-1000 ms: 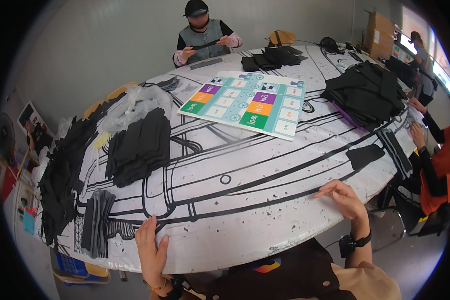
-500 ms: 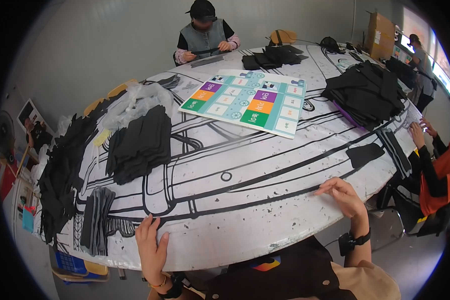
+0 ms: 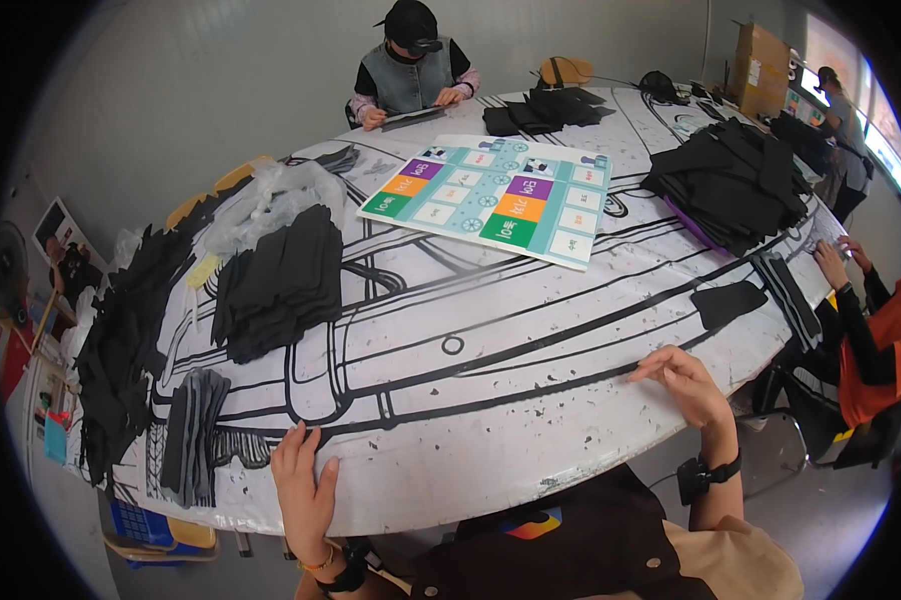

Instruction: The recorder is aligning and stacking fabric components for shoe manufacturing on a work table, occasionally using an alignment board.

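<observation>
My left hand (image 3: 305, 485) lies on the near edge of the white table (image 3: 450, 490), fingers stretched out and nothing in it. My right hand (image 3: 688, 390) rests at the table's right front, loosely curved, also holding nothing. Left of my left hand is a narrow bundle of black and grey fabric strips (image 3: 195, 430). Behind that lies a thick stack of black fabric pieces (image 3: 278, 285). Beyond my right hand, a single flat black fabric piece (image 3: 728, 303) lies beside another grey-black bundle (image 3: 787, 300).
A long heap of black fabric (image 3: 130, 350) lines the left side, beside clear plastic bags (image 3: 280, 200). Colourful printed sheets (image 3: 445, 217) lie mid-table. A big black fabric pile (image 3: 730, 185) is at far right. One person (image 3: 407, 75) sits opposite, another (image 3: 875, 340) at right.
The person opposite has lowered the dark strip from in front of them to the tabletop and bent their head further. My hands stay in place.
</observation>
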{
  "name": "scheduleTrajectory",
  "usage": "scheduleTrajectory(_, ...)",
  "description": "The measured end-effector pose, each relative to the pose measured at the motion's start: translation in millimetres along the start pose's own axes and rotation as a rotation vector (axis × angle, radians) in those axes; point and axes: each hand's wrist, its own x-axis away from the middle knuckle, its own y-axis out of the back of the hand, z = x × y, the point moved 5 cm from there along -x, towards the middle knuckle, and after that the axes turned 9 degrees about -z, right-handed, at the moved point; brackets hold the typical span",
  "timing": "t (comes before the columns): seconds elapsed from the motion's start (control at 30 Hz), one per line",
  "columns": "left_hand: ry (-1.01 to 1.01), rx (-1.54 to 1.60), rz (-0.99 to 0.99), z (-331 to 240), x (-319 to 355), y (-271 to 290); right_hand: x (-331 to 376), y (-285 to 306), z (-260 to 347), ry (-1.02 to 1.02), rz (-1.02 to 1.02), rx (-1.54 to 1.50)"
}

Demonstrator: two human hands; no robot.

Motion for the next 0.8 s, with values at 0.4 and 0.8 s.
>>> scheduleTrajectory(0.4, -0.017, -0.013, -0.016, 3.8, 1.7, -0.8, -1.0, -2.8, 2.2, 0.005, -0.006, -0.003)
scheduleTrajectory(0.8, 0.004, -0.033, 0.006, 0.6, 1.3, 0.1, -1.3, -2.5, 1.8, 0.016, -0.004, -0.002)
